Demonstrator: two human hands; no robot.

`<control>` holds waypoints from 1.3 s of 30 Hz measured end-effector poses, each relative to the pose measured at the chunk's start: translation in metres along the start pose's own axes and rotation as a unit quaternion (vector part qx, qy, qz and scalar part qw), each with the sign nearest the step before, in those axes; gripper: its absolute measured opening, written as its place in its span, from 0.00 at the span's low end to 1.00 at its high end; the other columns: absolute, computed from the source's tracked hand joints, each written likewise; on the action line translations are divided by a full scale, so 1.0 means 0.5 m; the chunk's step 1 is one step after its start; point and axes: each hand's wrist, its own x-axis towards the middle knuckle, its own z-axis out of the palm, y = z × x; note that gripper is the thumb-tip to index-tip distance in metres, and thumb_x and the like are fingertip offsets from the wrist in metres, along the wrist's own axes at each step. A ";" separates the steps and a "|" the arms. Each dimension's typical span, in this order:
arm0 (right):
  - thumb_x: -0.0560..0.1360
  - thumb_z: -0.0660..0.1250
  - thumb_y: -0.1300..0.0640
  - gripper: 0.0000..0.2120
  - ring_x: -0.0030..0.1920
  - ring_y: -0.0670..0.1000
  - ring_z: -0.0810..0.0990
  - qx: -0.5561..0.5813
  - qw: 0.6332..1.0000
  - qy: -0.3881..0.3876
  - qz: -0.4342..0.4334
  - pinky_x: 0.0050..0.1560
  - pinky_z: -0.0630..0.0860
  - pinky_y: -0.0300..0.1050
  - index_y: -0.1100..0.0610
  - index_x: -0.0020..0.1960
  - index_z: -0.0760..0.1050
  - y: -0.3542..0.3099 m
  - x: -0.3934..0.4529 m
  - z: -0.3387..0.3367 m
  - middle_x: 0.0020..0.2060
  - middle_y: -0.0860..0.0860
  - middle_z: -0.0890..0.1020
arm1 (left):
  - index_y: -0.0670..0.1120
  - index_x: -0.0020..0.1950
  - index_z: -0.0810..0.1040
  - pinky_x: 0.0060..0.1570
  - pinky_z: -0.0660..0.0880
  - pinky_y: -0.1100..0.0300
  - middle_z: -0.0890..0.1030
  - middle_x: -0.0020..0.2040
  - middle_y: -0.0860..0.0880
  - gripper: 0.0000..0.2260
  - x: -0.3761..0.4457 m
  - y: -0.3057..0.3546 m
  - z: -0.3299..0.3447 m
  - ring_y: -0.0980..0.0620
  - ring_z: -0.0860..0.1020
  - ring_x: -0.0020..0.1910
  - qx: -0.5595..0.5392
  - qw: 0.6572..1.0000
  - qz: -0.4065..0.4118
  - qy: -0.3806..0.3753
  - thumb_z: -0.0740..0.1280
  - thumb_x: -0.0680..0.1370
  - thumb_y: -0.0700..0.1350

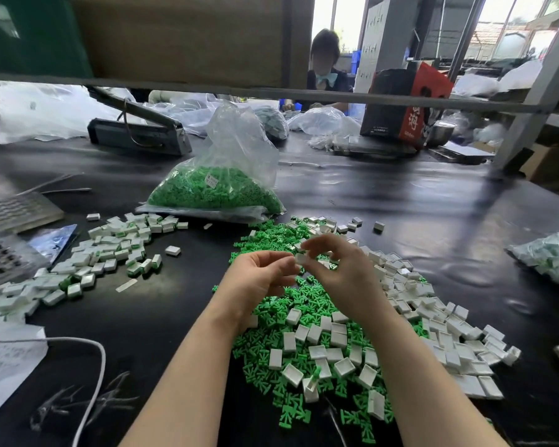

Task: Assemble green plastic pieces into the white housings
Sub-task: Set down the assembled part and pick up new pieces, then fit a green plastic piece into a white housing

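At frame centre the left hand (261, 275) and right hand (338, 269) together pinch one white housing (301, 259) above a mixed heap of green pieces (291, 304) and housings, finished ones (110, 250) piled left on the black worktop (400, 201).

The left hand (259, 275) hides whether a green piece sits in the pinched white housing (302, 259).
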 end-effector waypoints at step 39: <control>0.78 0.65 0.51 0.06 0.63 0.50 0.65 -0.252 0.945 -0.206 0.025 0.63 0.61 0.53 0.43 0.54 0.76 0.005 -0.017 0.018 0.58 0.45 0.75 | 0.42 0.54 0.80 0.34 0.79 0.68 0.85 0.40 0.48 0.17 0.003 0.017 -0.038 0.57 0.83 0.35 -0.294 0.954 -0.035 0.053 0.72 0.65 0.39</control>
